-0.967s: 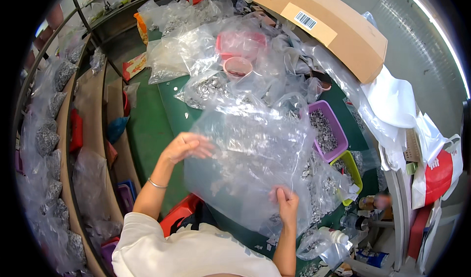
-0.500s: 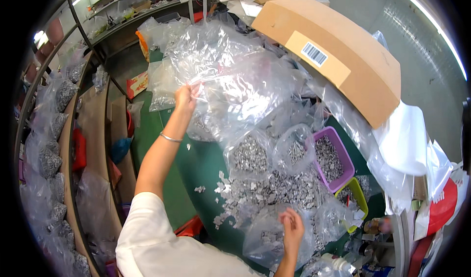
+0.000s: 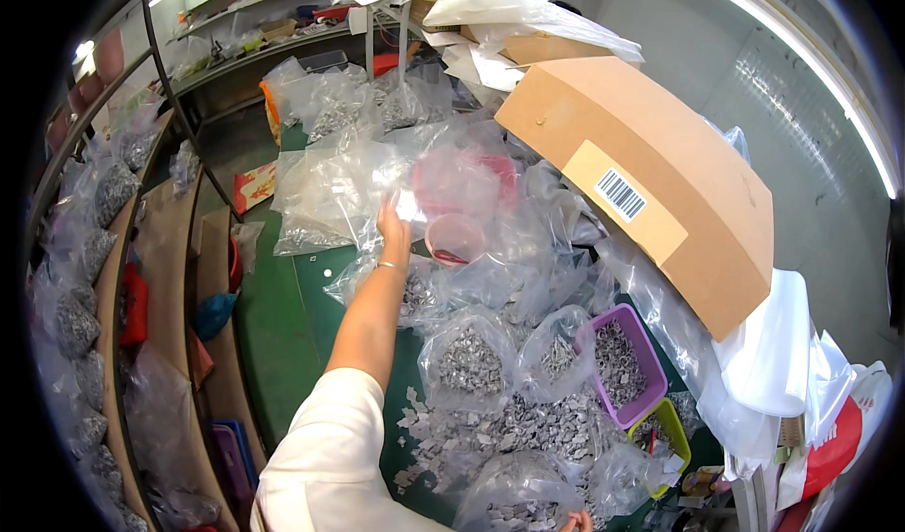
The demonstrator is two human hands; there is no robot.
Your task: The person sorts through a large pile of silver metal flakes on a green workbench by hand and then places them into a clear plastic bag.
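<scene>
Fingers of the left hand (image 3: pixel 394 226) are pinching a clear plastic bag (image 3: pixel 415 188) far out at 12 o'clock, over the green table (image 3: pixel 273 325). Next it is needing a gentle pull back. Right hand (image 3: pixel 573 523) is peeking in at 6 o'clock; its fingers are cut off, so I cannot tell.

White short sleeve (image 3: pixel 325 438), bare forearm, thin bracelet (image 3: pixel 389 266) at wrist of left hand (image 3: pixel 394 226)
</scene>
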